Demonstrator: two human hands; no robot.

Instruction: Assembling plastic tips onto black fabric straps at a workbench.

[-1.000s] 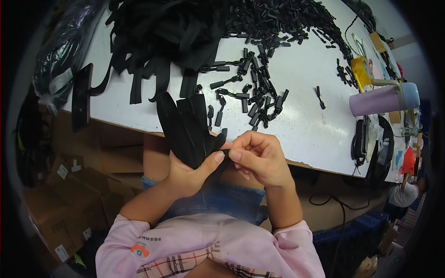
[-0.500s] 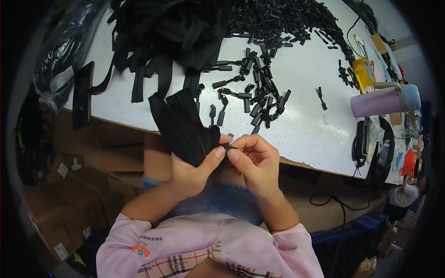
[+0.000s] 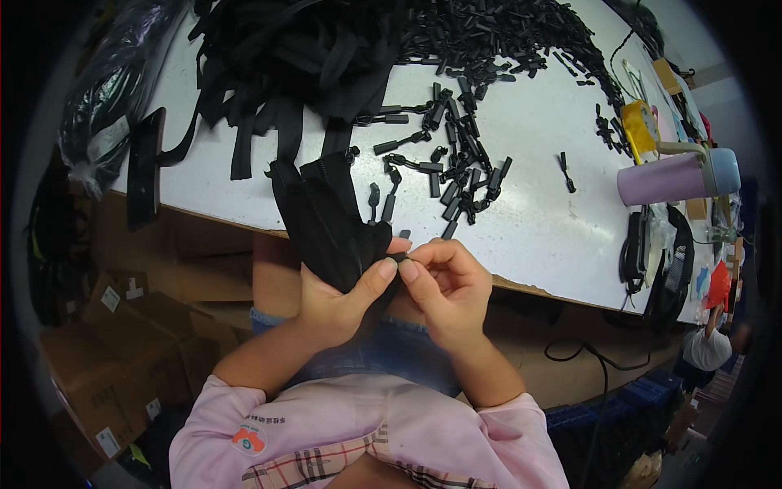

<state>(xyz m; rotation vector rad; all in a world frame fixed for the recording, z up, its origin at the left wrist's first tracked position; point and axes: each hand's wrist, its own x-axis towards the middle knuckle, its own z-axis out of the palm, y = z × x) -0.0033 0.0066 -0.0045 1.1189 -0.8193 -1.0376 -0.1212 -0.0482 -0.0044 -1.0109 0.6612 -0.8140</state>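
Note:
A folded bundle of black zipper tapes (image 3: 322, 216) is gripped in my left hand (image 3: 338, 310), close to the table's front edge. My left thumb presses on a tape end at the bundle's right side. Meeting it there, my right hand (image 3: 452, 289) pinches the same dark end between thumb and forefinger; the fingertips mostly hide it. Just beyond my hands lie loose black zipper sliders (image 3: 468, 134) with long pulls. A large heap of black zipper tapes (image 3: 297, 61) rests at the far left of the table.
More sliders form a big pile (image 3: 505, 33) at the back of the white table (image 3: 538, 244). A dark phone (image 3: 145, 175) overhangs the left edge. On the right stand a lilac bottle (image 3: 664, 179) and a yellow object (image 3: 639, 126). Cardboard boxes (image 3: 114, 350) sit lower left; another person (image 3: 707, 349) is far right.
The upper ends of the held zipper tapes have shifted slightly right. Both hands keep nearly the same place and pinch. The person at far right has moved a little.

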